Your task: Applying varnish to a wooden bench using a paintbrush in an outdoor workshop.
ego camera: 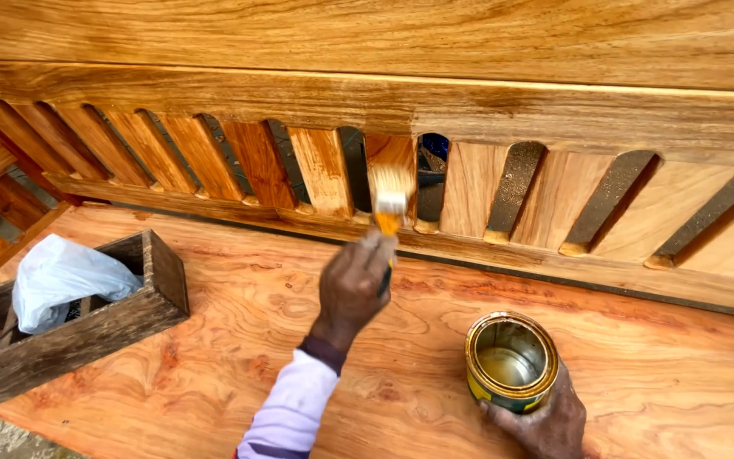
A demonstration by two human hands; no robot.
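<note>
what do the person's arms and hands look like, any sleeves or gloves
Both hands are bare, with no gloves, rings or watch in view. The left hand comes out of a long pale lilac sleeve ending in a darker purple cuff at the wrist. The right hand shows only to the wrist at the frame's lower edge, so any sleeve there is out of view.

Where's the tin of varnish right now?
The tin stands on the wooden panel at lower right, held by the right hand, just below the slatted rail and right of the brush.
</note>
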